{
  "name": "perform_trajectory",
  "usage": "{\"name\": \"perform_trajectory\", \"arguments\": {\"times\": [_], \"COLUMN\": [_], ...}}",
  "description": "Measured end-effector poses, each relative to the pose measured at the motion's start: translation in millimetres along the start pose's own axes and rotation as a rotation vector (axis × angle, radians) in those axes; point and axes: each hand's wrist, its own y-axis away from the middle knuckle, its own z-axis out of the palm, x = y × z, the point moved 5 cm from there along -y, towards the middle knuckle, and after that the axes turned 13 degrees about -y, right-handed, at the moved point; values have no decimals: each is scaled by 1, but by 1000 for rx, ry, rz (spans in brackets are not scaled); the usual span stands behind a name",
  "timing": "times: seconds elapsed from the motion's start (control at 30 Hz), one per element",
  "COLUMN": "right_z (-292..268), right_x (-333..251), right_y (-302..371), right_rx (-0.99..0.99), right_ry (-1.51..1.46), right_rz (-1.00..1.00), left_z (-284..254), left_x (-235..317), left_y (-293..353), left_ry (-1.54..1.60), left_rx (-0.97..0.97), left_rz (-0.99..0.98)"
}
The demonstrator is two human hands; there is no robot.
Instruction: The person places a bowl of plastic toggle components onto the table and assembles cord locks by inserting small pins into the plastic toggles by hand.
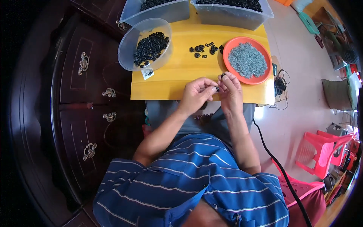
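Note:
Both my hands meet over the near edge of the yellow tabletop, fingertips close together. My left hand pinches a small black plastic part between thumb and fingers. Another small black part shows at the fingertips of my right hand, which is closed on it; the fingers cover most of its shape. Just beyond my right hand is an orange plate heaped with small silvery screw-like pieces. Loose black parts, roundish and oblong, lie left of the plate.
A clear round tub of black parts stands at the left, a paper label by it. Two plastic bins of black pieces are at the back. Dark drawers flank the left; a pink chair and black cable are right.

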Motion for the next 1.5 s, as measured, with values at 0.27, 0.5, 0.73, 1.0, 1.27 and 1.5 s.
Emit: {"name": "perform_trajectory", "arguments": {"times": [0.27, 0.5, 0.73, 1.0, 1.27, 1.5], "right_z": [8, 14, -2, 1, -1, 5], "right_x": [13, 17, 5, 8, 5, 5], "right_y": [-1, 2, 1, 6, 7, 9], "right_rx": [-5, -32, 0, -31, -51, -100], "right_ry": [-105, 7, 56, 119, 161, 262], "right_rz": [106, 67, 8, 6, 3, -12], "left_z": [21, 4, -38, -43, -38, -41], "left_x": [-9, -1, 11, 24, 33, 25], "left_y": [16, 19, 17, 15, 14, 10], "left_ry": [-241, -269, -26, -81, -177, -194], "left_rx": [81, 6, 60, 83, 101, 151], "left_rz": [121, 76, -11, 95, 167, 176]}}
